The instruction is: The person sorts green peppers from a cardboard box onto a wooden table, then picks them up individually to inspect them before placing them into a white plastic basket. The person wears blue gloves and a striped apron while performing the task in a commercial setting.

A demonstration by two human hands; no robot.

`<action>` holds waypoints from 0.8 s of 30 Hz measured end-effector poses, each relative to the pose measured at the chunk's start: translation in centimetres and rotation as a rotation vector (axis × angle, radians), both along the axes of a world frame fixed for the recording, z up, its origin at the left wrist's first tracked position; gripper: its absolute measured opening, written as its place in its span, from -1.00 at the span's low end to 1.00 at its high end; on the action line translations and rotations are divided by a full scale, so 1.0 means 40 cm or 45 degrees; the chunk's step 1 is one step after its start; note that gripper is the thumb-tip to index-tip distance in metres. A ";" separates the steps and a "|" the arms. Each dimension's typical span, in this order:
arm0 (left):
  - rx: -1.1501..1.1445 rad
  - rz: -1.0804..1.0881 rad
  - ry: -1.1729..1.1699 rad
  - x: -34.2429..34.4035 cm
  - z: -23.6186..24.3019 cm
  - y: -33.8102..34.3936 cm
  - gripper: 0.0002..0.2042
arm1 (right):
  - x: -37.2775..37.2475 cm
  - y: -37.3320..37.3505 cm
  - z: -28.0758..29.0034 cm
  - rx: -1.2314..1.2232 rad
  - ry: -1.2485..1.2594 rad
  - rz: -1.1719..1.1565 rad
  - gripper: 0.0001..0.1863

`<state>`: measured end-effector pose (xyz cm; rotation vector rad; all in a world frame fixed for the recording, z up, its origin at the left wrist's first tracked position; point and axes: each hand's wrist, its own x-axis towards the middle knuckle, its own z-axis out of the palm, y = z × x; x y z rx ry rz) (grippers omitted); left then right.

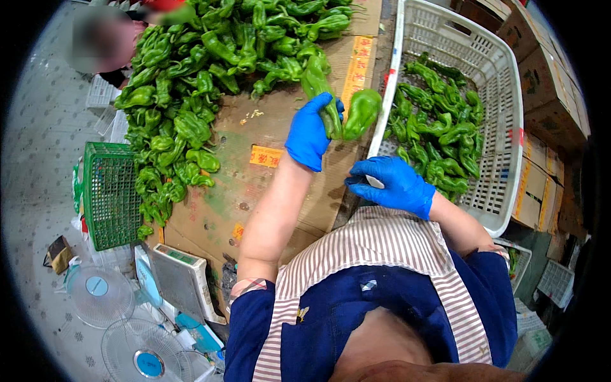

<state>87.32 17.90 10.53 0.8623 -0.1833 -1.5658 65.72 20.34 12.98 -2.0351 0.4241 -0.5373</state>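
My left hand (307,134), in a blue glove, grips green peppers above the cardboard-covered table (267,191): a long one (324,102) sticks out of the fingers, and a rounder one (361,111) hangs at their right, its hold hidden. My right hand (394,188), also gloved in blue, is lower, beside the white crate's near-left corner, with curled fingers round a small white object (374,181) that I cannot make out. Loose peppers (172,134) are heaped across the table's back and left. The white slotted crate (499,95) holds a layer of peppers (439,121).
A person (133,35) in pink is at the back left. A green basket (111,191) stands at the left, with a scale (184,280) and fans (149,363) below it. Cardboard boxes (550,89) are stacked at the right, with a smaller crate (519,254) below.
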 end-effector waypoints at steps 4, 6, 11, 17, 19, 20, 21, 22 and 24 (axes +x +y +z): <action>0.030 0.049 -0.010 -0.031 -0.007 -0.006 -0.77 | -0.003 0.005 -0.012 0.021 0.052 -0.009 -0.68; 0.016 0.053 -0.113 -0.046 -0.010 -0.011 -0.78 | -0.008 0.007 -0.025 0.081 0.060 -0.010 -0.67; -0.081 0.174 -0.779 -0.083 0.019 -0.013 -0.79 | -0.026 0.003 -0.049 0.292 0.110 -0.046 -0.65; -0.457 -0.405 -1.447 -0.165 0.015 0.015 -0.38 | -0.028 0.009 -0.061 0.494 0.145 -0.009 -0.61; -0.396 -0.087 -1.710 -0.117 -0.038 -0.006 -0.28 | -0.024 0.015 -0.070 0.393 0.181 0.028 -0.59; -0.393 0.063 -2.257 -0.065 -0.069 -0.024 -0.25 | -0.026 0.018 -0.073 0.412 0.193 0.017 -0.58; -0.317 0.220 -2.521 -0.018 -0.109 -0.029 -0.27 | -0.024 0.020 -0.079 0.364 0.166 0.007 -0.58; -0.204 0.150 -2.775 0.051 -0.145 -0.033 -0.26 | -0.024 0.020 -0.086 0.318 0.151 -0.016 -0.58; 0.012 0.179 -2.745 0.149 -0.216 -0.015 -0.22 | -0.032 0.022 -0.097 0.302 0.135 -0.044 -0.59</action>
